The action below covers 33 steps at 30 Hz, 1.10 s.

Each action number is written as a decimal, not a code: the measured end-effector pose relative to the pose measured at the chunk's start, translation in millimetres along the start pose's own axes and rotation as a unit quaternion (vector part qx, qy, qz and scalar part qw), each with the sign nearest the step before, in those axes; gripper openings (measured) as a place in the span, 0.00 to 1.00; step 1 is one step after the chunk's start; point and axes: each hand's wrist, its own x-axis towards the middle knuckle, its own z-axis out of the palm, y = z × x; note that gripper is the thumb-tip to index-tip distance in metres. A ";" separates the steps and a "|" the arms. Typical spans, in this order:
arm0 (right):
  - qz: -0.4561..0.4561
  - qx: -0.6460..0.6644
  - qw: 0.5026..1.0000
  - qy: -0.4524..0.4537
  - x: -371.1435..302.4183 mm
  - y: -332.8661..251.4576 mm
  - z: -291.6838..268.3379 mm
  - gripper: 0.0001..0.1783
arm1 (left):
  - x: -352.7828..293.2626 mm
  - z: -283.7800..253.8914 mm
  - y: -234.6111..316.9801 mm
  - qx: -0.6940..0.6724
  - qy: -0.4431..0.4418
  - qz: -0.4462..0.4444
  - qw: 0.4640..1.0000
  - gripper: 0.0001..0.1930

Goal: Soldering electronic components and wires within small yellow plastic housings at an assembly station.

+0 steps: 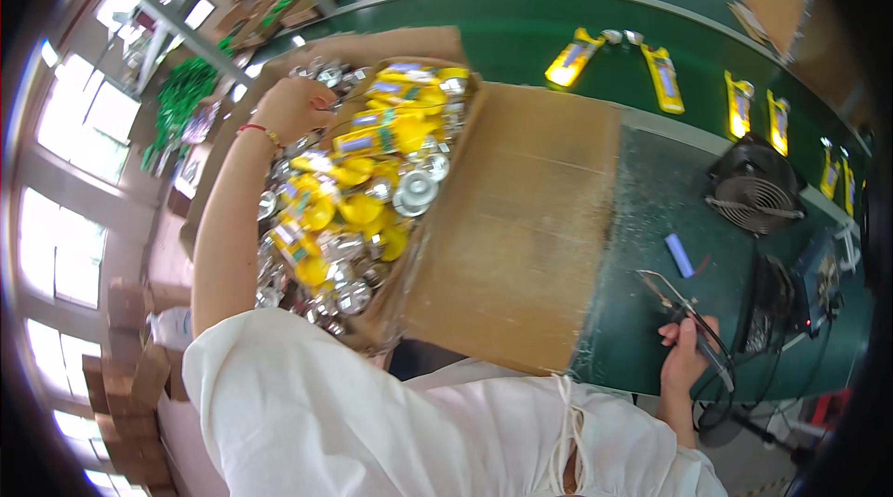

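Observation:
At the far left end of an open cardboard box (456, 148), my left hand (296, 109) reaches in among yellow flashlight-like parts (358, 167) with silver reflector cups (416, 192). Its fingers are curled, and whatever they pinch is hidden from view. My right hand (686, 357), low on the right, is closed round a soldering iron (704, 341) with a black cable. The iron's thin metal end points up and left over the green bench. Just beyond it lies a blue cylindrical battery cell (680, 256) with a short reddish wire.
A flat cardboard sheet (521, 227) lies right of the box. A black fan (755, 188) and a dark device (819, 278) stand at the right. Along the green conveyor (521, 41) lie several yellow parts (662, 78). Green pieces (186, 92) are heaped at far left.

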 end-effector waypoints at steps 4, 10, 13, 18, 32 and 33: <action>-0.009 0.011 1.000 -0.028 -0.9 -1.9 8.3 0.07 | -27.6 15.4 -26.7 -0.047 -0.003 -0.007 0.999 0.13; -0.018 0.023 0.998 -0.046 -9.2 -9.2 24.8 0.09 | -5.6 42.4 8.0 -0.063 -0.028 0.093 0.993 0.13; -0.020 0.022 0.998 -0.060 -15.8 -11.2 27.4 0.08 | 18.0 58.9 3.9 -0.028 -0.031 0.150 0.988 0.17; -0.014 0.011 0.998 -0.059 -19.4 -9.3 24.8 0.07 | 58.3 75.7 3.7 -0.074 -0.238 0.145 0.957 0.16; -0.006 0.020 0.999 -0.034 -14.8 -15.2 13.8 0.08 | 50.8 87.3 32.3 -0.180 -0.035 0.141 0.973 0.18; -0.017 0.024 0.999 -0.028 -14.5 -15.0 12.3 0.08 | 44.2 72.7 47.3 -0.222 -0.048 0.116 0.967 0.17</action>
